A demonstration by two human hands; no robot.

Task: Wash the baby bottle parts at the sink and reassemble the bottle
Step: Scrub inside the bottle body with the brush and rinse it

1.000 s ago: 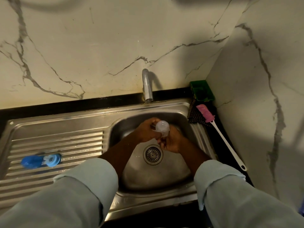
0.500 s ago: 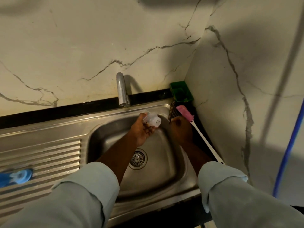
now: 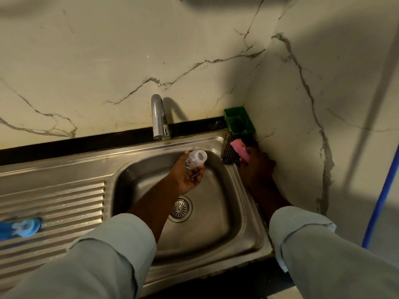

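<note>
Over the sink (image 3: 241,214) basin your left hand (image 3: 185,175) grips the clear bottle (image 3: 195,158), while right of it your right hand (image 3: 255,167) closes on the pink brush (image 3: 239,148) — dark scrubber (image 3: 227,154) and green holder (image 3: 238,120) beside, blue parts (image 3: 20,227) on the drainboard leftward.

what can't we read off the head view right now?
- Right hand: grip on the pink-headed bottle brush lost in shadow; its handle is hidden under the hand.
- Blue bottle cap and ring on the drainboard: blurred, cut by the left edge.
- Clear plastic bottle in the left hand: print too small.
</note>
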